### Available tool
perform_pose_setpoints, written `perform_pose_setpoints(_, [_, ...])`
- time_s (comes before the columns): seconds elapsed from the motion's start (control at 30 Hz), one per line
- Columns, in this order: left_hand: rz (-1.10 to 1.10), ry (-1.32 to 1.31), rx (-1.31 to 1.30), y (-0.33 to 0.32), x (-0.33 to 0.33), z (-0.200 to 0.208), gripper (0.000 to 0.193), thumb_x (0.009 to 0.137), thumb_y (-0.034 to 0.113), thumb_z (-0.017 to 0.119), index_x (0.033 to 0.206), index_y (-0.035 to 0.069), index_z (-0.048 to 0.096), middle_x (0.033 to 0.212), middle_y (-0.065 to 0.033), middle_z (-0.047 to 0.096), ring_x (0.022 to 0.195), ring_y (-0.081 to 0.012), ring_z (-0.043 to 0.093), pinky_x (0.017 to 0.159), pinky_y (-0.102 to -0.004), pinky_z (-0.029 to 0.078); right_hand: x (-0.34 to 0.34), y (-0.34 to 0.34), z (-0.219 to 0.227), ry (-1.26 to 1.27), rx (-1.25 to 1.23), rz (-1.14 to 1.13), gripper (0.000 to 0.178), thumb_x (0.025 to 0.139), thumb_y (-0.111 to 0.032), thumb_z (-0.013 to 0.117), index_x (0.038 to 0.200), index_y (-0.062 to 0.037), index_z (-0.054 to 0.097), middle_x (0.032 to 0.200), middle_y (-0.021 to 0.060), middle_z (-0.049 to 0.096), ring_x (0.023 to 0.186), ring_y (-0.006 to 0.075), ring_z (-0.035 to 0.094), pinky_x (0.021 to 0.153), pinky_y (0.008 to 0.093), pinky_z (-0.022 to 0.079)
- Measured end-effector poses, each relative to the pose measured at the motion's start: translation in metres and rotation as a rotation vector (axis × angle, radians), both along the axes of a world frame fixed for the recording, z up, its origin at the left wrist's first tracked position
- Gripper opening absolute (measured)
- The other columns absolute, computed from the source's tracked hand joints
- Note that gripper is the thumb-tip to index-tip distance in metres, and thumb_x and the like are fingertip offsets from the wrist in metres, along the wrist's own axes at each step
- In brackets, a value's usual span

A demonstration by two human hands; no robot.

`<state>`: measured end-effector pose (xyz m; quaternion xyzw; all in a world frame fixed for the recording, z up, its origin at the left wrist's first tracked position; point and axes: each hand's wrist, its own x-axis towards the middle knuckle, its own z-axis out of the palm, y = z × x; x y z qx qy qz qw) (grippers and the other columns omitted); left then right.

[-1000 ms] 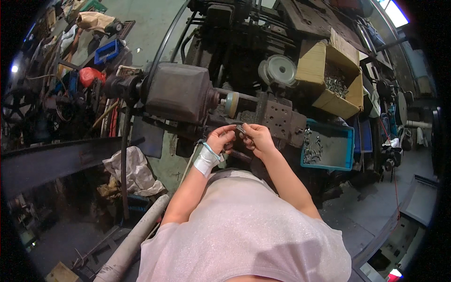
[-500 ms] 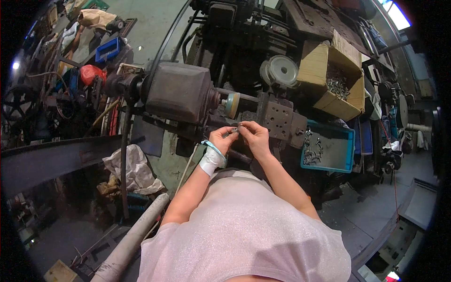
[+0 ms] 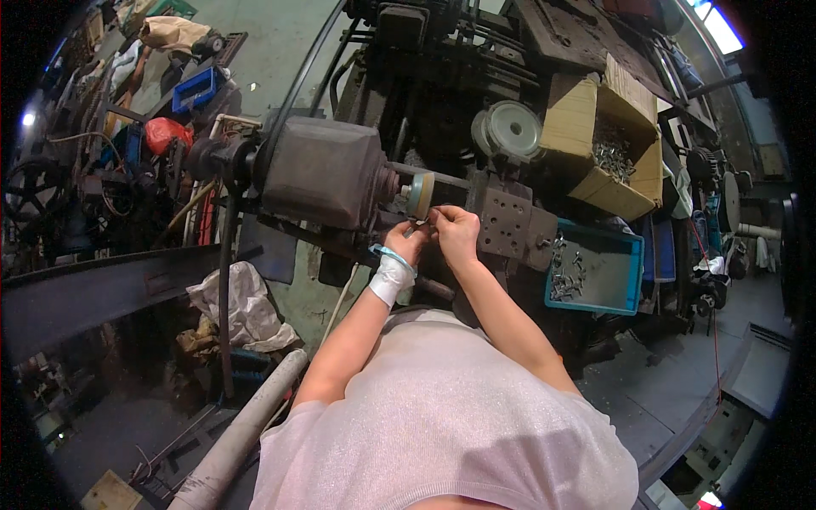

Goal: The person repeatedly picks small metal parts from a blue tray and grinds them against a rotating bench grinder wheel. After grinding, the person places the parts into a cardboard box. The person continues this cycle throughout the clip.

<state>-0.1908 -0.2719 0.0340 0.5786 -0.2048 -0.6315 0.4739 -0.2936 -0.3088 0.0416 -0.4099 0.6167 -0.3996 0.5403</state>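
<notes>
Both of my hands meet just below a round wheel (image 3: 420, 195) with a tan and greenish rim, mounted on the machine's spindle. My left hand (image 3: 406, 240), with a pale blue band and white wrap at the wrist, has its fingers pinched together. Beside it my right hand (image 3: 457, 233) is closed too, its fingertips against those of the left. Between them they grip a small metal part (image 3: 418, 223), close to the wheel's lower edge; its exact kind is too small to make out. Whether it touches the wheel I cannot tell.
Left of the wheel is a dark motor housing (image 3: 323, 172). A drilled metal block (image 3: 507, 219) stands to the right of my hands. Farther right are a turquoise tray (image 3: 636, 272) with small metal parts and a cardboard box (image 3: 568, 119) holding more. A grey pipe (image 3: 242, 433) slants at lower left.
Both hands have moved a little forward, up to the wheel, with the small metal part. My right hand has turned so that its back shows more.
</notes>
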Motion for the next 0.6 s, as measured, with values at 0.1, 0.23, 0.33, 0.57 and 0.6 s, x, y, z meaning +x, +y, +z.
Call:
perform_pose_setpoints(0.1, [0.01,-0.041,-0.01,-0.002,-0.003,0.01,0.018,0.075,0.008,0.057,0.089,-0.002,0.06,0.069,-0.0017,0.058,0.054,-0.0064,0.048,0.047,-0.0195,0.036,0.0,-0.001,-0.008,0.086,-0.063,-0.017,0.012,0.076,-0.007,0.06,0.08,0.004,0.063,0.065,0.004,0.06,0.051,0.0064,0.051,0.043,0.019,0.04])
perform_pose_setpoints(0.23, [0.008,-0.045,0.016,-0.004,-0.002,0.01,0.018,0.074,0.007,0.056,0.089,-0.001,0.06,0.066,-0.0006,0.056,0.051,-0.0064,0.046,0.045,-0.02,0.035,0.003,-0.001,-0.01,0.041,-0.029,-0.061,0.012,0.076,-0.008,0.061,0.079,0.0041,0.063,0.065,0.0039,0.059,0.051,0.0071,0.052,0.043,0.0195,0.041])
perform_pose_setpoints(0.33, [-0.007,-0.088,0.031,-0.005,-0.001,0.019,0.018,0.073,0.006,0.055,0.089,-0.001,0.06,0.062,0.0003,0.054,0.049,-0.0061,0.045,0.043,-0.0207,0.034,0.006,0.0,-0.001,-0.032,0.002,-0.087,0.013,0.076,-0.008,0.061,0.079,0.0044,0.063,0.065,0.0038,0.059,0.051,0.0073,0.051,0.044,0.0197,0.041])
perform_pose_setpoints(0.57, [-0.109,-0.058,0.011,0.003,0.005,0.022,0.015,0.079,0.016,0.057,0.084,0.003,0.058,0.06,0.0013,0.052,0.045,-0.006,0.041,0.04,-0.0203,0.031,0.001,0.007,0.006,-0.048,-0.031,-0.079,0.014,0.077,-0.007,0.06,0.083,0.0052,0.062,0.062,0.0028,0.057,0.05,0.0072,0.049,0.045,0.0214,0.038])
perform_pose_setpoints(0.6, [-0.153,-0.043,0.015,0.005,0.009,0.024,0.016,0.081,0.021,0.057,0.084,0.005,0.057,0.061,0.0013,0.052,0.045,-0.0059,0.04,0.039,-0.0198,0.031,-0.003,0.01,0.006,-0.057,-0.037,-0.075,0.013,0.077,-0.006,0.059,0.084,0.005,0.062,0.063,0.0027,0.057,0.05,0.0073,0.049,0.046,0.0212,0.038])
